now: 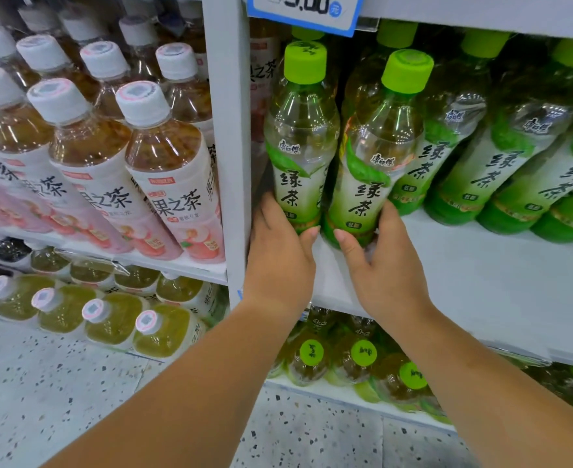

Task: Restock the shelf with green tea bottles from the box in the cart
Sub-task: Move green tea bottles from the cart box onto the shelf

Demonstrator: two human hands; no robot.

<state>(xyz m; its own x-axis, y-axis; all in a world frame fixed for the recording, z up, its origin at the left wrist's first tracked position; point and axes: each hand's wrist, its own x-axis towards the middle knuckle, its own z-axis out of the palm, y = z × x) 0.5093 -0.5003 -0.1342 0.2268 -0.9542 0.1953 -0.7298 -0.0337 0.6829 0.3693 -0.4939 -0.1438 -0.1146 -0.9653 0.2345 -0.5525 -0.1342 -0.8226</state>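
The left grip holds the left bottle, the right grip holds the right bottle, both standing on the shelf.

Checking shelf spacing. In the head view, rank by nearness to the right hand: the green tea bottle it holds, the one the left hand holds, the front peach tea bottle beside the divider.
1. Right green tea bottle, gripped by the right hand.
2. Left green tea bottle, next to it, in the left hand.
3. Peach tea bottle, beyond the divider, farthest left.
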